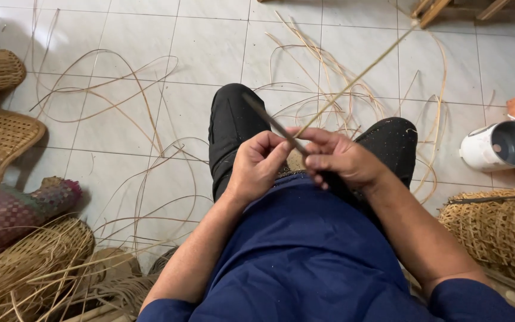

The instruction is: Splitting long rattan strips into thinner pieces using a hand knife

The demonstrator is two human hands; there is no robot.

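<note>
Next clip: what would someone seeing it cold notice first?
At centre, the left hand and right hand meet over the lap, pinching a thin cane strip that runs up to the right, crossed by a dark blade. Loose cane strands sprawl over the tiled floor, with woven baskets at both edges.

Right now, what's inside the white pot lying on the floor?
The white pot lies on its side, its mouth toward the camera. Inside you can see a grey wall and a small round brownish spot. The deepest part is too dark to make out.
</note>
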